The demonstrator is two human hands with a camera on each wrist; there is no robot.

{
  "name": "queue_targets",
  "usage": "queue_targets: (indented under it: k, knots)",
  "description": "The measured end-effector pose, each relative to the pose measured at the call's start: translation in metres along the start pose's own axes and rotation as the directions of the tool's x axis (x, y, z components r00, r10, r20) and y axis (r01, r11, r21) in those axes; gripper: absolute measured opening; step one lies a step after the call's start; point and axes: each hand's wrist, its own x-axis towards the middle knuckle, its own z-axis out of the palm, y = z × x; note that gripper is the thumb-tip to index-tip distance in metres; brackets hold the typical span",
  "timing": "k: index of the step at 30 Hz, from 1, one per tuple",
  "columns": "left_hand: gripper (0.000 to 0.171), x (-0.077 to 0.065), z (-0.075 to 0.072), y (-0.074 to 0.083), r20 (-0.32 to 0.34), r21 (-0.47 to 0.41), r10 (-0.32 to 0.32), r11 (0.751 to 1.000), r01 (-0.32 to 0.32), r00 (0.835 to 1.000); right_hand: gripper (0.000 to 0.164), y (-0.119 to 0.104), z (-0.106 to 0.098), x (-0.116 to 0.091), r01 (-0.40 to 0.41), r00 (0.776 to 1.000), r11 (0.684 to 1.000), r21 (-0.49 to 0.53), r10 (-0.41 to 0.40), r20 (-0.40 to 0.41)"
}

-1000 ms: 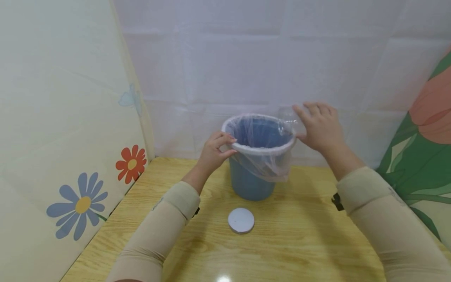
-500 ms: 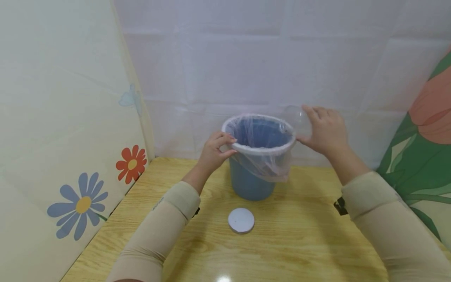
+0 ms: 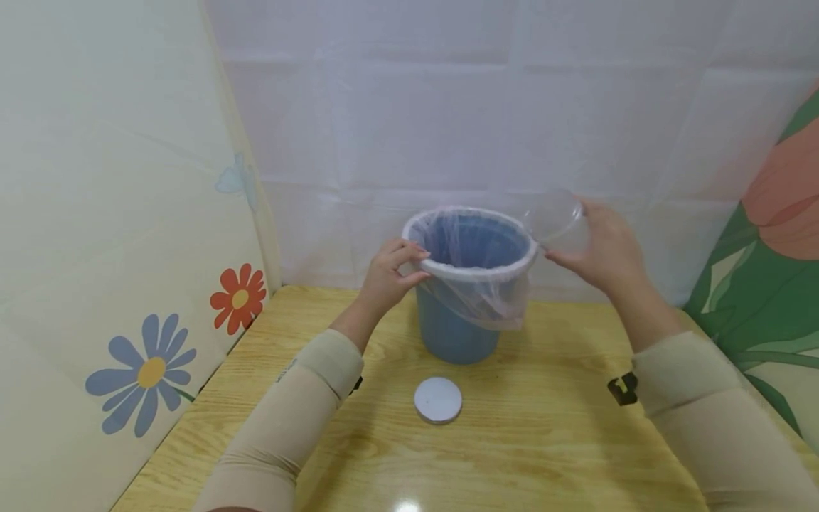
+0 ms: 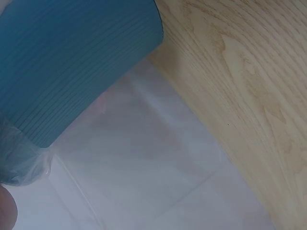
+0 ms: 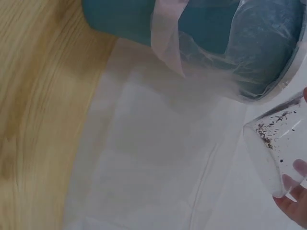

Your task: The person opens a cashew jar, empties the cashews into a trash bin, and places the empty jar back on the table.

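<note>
A blue trash bin [image 3: 457, 341] stands on the table, lined with a thin clear bag [image 3: 495, 309] folded over its white rim. My left hand [image 3: 387, 274] pinches the near left part of that rim, thumb outside and below. Just off the right side of the rim, my right hand [image 3: 608, 245] holds a clear cup [image 3: 555, 217] in the air. Small dark bits cling inside the clear cup [image 5: 273, 143] in the right wrist view, where fingertips [image 5: 292, 203] show at its lower edge. Only a bit of the left hand [image 4: 6, 208] enters the left wrist view.
A round white lid-like disc [image 3: 438, 400] lies on the wooden table [image 3: 512, 441] in front of the bin. Close behind the bin hangs a white sheet [image 3: 409, 128]. Walls with printed flowers stand at left and right.
My right hand has drawn the clear cup back to the right, away from the bin's opening, and turned it. The left hand, bin and white disc stay put.
</note>
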Motion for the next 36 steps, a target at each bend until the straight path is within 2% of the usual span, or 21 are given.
queue_targets:
  k: [7, 18, 26, 31, 36]
  knots:
    - [0.030, 0.001, 0.000, 0.001, 0.001, -0.008, -0.001, 1.000, 0.001, 1.000, 0.111, 0.003, -0.001, -0.019, -0.134, 0.990, 0.979, 0.152, 0.124, 0.073]
    - [0.030, 0.000, 0.000, 0.000, -0.001, -0.017, -0.009, 1.000, 0.009, 1.000, 0.112, 0.007, 0.003, -0.036, -0.197, 0.980, 0.941, 0.274, 0.177, 0.097]
    - [0.029, 0.000, 0.000, 0.000, 0.000, -0.010, 0.001, 1.000, -0.001, 1.000, 0.116, 0.013, 0.009, -0.046, -0.317, 0.947, 0.873, 0.371, 0.272, 0.171]
    - [0.029, 0.000, 0.001, -0.001, -0.002, -0.010, 0.010, 1.000, -0.010, 1.000, 0.112, 0.018, 0.018, -0.052, -0.347, 0.938, 0.824, 0.448, 0.293, 0.187]
    - [0.029, 0.000, 0.001, -0.001, -0.004, -0.012, 0.007, 1.000, -0.007, 1.000, 0.107, 0.021, 0.025, -0.061, -0.348, 0.937, 0.794, 0.498, 0.280, 0.208]
